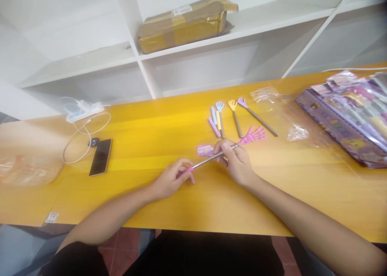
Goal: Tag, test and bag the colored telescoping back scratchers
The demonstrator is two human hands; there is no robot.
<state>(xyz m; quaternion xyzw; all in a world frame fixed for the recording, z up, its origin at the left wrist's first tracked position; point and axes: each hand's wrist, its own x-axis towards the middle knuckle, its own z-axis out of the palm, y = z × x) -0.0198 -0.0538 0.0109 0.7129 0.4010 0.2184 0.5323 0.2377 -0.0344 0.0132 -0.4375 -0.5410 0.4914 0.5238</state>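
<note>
A pink back scratcher (pixel 208 159) with a metal rod and a claw-shaped head is held slanting over the table between both hands. My left hand (pixel 173 177) is closed around its pink handle end. Near the pink claw, my right hand (pixel 234 161) pinches the rod. Beyond my hands lie a blue claw with rod (pixel 221 116), a yellow claw with rod (pixel 236 116) and a purple claw with rod (pixel 256 116). Beside them are loose blue (pixel 213 115), yellow (pixel 218 120) and purple (pixel 214 127) handle sleeves. A small printed card (pixel 204 150) lies by my right hand.
On the right stands a purple display box (pixel 341 126) of packaged items, with clear plastic bags (pixel 298 132) beside it. A phone (pixel 100 157), white cable (pixel 64 147) and power strip (pixel 84 111) lie left. Behind, a carton (pixel 184 26) sits on white shelving (pixel 256 24).
</note>
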